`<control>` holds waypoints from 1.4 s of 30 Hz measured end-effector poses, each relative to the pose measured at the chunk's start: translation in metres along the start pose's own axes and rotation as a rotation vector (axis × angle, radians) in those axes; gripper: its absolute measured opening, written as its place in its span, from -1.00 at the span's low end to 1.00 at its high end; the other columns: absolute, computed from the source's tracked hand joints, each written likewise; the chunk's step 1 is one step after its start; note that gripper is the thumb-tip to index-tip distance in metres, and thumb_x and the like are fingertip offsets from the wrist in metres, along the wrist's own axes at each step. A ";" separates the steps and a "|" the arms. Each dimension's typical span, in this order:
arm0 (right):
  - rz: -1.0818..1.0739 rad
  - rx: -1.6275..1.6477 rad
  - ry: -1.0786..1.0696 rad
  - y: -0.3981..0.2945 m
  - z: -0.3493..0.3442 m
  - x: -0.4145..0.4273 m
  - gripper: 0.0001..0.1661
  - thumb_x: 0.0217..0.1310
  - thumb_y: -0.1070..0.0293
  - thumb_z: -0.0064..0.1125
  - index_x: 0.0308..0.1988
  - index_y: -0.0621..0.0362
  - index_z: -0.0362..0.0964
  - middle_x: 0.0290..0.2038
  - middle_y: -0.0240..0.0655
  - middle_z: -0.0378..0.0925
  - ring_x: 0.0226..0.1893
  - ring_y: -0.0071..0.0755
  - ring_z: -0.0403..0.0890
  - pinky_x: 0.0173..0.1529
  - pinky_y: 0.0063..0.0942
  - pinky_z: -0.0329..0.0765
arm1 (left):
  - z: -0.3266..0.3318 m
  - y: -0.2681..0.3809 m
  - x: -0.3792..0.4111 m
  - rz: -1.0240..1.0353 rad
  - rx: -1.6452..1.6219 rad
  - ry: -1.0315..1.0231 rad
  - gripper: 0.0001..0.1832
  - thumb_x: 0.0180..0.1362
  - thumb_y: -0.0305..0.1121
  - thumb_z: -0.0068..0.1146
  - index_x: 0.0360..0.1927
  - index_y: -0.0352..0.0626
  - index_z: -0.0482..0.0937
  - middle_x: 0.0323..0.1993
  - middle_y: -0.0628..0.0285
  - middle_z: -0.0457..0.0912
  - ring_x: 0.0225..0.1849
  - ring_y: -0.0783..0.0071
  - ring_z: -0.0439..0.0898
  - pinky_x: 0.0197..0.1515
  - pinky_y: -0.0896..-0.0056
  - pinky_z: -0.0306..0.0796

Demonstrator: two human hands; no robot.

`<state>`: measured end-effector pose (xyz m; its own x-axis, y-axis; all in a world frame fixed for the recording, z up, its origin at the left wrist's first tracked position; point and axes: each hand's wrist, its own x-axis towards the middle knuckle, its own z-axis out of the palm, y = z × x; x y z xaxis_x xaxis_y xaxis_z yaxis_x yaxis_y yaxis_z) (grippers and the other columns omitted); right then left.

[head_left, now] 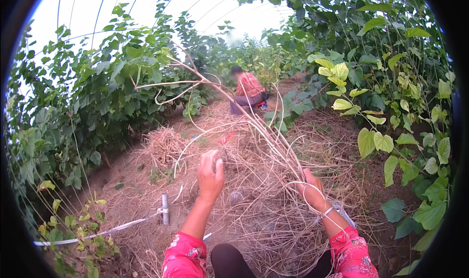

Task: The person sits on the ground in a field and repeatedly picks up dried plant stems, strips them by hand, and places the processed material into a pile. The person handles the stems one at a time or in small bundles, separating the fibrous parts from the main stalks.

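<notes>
My right hand [311, 188] is closed around the lower end of a bundle of long dry stems [271, 137], which slants up and to the left and forks into bare twigs at its far end. Thin pale stems curl around my right wrist, which wears a bracelet. To the left of the bundle, my left hand [210, 173] is raised with bent fingers; whether it pinches a thin stem cannot be told. A small red strip [228, 138] shows just beyond its fingertips. Under both arms lies a tangle of dry vines [271, 234].
A short grey post [165, 209] with a white strap [121, 227] tied to it stands at left. A person [249, 91] sits low farther down the row. Leafy plants [110, 84] line the left side, more leafy plants [381, 139] the right. A dry vine heap [163, 144] lies ahead left.
</notes>
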<state>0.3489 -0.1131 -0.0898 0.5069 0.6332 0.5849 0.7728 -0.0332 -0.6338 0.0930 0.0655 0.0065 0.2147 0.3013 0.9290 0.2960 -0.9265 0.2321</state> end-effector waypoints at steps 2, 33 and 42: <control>0.006 -0.061 -0.036 -0.003 -0.007 -0.016 -0.70 0.00 0.32 0.18 -0.23 0.12 0.32 -0.47 0.00 0.53 -0.44 0.14 0.56 -0.33 -0.05 0.45 | -0.012 -0.015 0.044 -0.220 -0.192 0.021 -0.67 0.22 -0.42 -0.02 0.02 -0.35 0.46 -0.06 0.00 0.54 0.00 0.22 0.52 0.11 0.32 0.34; -0.038 -0.054 -0.686 0.042 0.086 -0.091 -0.57 -0.03 0.61 -0.08 -0.06 0.29 0.37 -0.33 0.08 0.55 -0.30 0.19 0.58 -0.23 -0.06 0.51 | 0.204 0.097 -0.112 0.074 -0.234 -1.235 -0.60 0.24 -0.15 -0.07 0.15 0.14 0.40 -0.01 0.09 0.51 -0.08 0.03 0.56 -0.05 0.07 0.43; -0.049 -0.054 -0.790 0.047 0.093 -0.094 -0.55 -0.16 0.57 0.06 -0.13 0.27 0.31 -0.34 0.04 0.51 -0.40 0.12 0.58 -0.34 -0.04 0.51 | 0.169 0.054 -0.115 0.165 0.029 -1.275 -0.57 0.13 -0.32 -0.04 0.12 -0.05 0.42 -0.18 0.08 0.63 -0.24 0.05 0.63 -0.21 0.06 0.48</control>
<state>0.3024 -0.1026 -0.2220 0.0660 0.9956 0.0666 0.8148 -0.0153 -0.5795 0.2416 0.0187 -0.1359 0.9798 0.1998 0.0112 0.1970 -0.9730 0.1203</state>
